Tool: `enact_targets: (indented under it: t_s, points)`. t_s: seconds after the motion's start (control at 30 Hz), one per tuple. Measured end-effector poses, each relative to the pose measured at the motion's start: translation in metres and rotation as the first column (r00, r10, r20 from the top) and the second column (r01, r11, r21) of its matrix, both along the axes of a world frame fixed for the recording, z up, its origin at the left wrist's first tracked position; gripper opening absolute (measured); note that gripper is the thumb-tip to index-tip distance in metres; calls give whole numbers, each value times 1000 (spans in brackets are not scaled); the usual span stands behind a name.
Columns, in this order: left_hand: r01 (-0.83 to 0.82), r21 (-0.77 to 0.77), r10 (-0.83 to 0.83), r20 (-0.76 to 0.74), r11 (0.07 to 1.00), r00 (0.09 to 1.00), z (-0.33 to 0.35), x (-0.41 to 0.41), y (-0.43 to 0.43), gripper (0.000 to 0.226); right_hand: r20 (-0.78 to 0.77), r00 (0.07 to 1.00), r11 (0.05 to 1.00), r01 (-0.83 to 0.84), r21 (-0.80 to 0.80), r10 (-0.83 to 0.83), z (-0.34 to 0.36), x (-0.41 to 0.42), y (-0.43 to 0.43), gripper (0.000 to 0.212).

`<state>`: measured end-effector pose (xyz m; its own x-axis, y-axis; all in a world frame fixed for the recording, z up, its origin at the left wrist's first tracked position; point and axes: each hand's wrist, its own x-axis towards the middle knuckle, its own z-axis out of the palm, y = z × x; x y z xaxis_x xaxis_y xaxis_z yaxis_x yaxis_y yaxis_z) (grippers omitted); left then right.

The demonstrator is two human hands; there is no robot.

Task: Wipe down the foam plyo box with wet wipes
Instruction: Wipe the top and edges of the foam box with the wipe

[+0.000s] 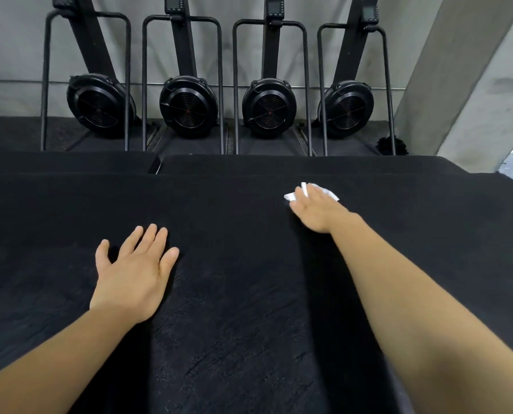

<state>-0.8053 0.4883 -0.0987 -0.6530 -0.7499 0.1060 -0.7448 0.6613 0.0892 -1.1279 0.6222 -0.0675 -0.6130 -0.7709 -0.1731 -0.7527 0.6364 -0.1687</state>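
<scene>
Black foam plyo box [234, 294] right in front of me, top scuffed and grainy, left hand [133, 279] lying flat on it with straight fingers, right hand [318, 210] pressing a crumpled white wet wipe [290, 196] flat-fingered near its far edge.

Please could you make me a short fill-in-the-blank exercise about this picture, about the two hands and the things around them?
1. The right hand presses a ____ wet wipe onto the foam plyo box.
2. The left hand lies flat on the box and holds ____.
3. Behind the box, ____ black fan machines stand along the wall.

Missing words: white; nothing; four.
</scene>
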Motion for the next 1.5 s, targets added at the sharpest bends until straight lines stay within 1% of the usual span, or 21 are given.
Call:
enact_targets:
  t_s: [0.1, 0.2, 0.3, 0.37, 0.47, 0.57, 0.67, 0.77, 0.83, 0.9, 1.03, 1.17, 1.27, 1.4, 1.5]
  points:
    - [-5, -16, 5, 33, 1000, 999, 0, 0, 0, 65, -17, 996, 994, 90, 59, -89, 4, -25, -1, 57]
    - [-6, -18, 7, 38, 1000, 999, -1, -1, -1, 64, 27, 983, 982, 180, 53, -182, 6, -27, 2, 60]
    - [-3, -20, 4, 41, 1000, 999, -3, -1, -2, 65, 33, 984, 984, 176, 35, -177, 8, -11, 6, 61]
    - [-2, -13, 3, 39, 1000, 999, -3, -1, -3, 67, 45, 988, 989, 144, 37, -145, 8, 7, 9, 61]
    - [5, -6, -5, 33, 1000, 999, -1, 0, -1, 68, -12, 999, 996, 37, 77, -37, 5, 43, 15, 60]
    - [6, 2, -6, 39, 1000, 999, 0, 0, 0, 66, 46, 999, 998, -21, 55, 18, 4, 86, 24, 63]
    - [12, 7, -12, 31, 1000, 999, 1, 0, 0, 66, 52, 991, 990, -126, 67, 123, 5, 122, 30, 63]
    - [12, 13, -12, 30, 1000, 999, 1, 1, 0, 67, 74, 972, 971, -227, 77, 221, 4, 136, 35, 61]
    - [11, 13, -11, 25, 1000, 1000, 1, 0, -1, 66, 68, 966, 965, -252, 66, 248, 5, 127, 38, 59]
    - [12, 8, -12, 26, 1000, 1000, 0, 0, -1, 65, 59, 974, 974, -220, 57, 217, 6, 108, 39, 59]
    - [5, 0, -5, 23, 1000, 1000, -1, 0, -2, 65, 61, 997, 998, -49, 47, 46, 7, 53, 35, 60]
    - [3, -18, -3, 27, 1000, 1000, -2, -1, -2, 65, 26, 996, 995, 83, 55, -85, 8, 2, 33, 60]
    - [3, -21, -3, 26, 1000, 1000, -2, -1, -2, 64, 20, 986, 984, 164, 64, -165, 8, -15, 31, 61]
    - [6, -24, -6, 21, 1000, 1000, -2, -1, -2, 64, 2, 980, 978, 196, 65, -197, 8, -3, 30, 66]
    - [8, -21, -7, 31, 1000, 999, -1, -1, -2, 64, -1, 993, 991, 114, 73, -114, 10, 29, 32, 69]
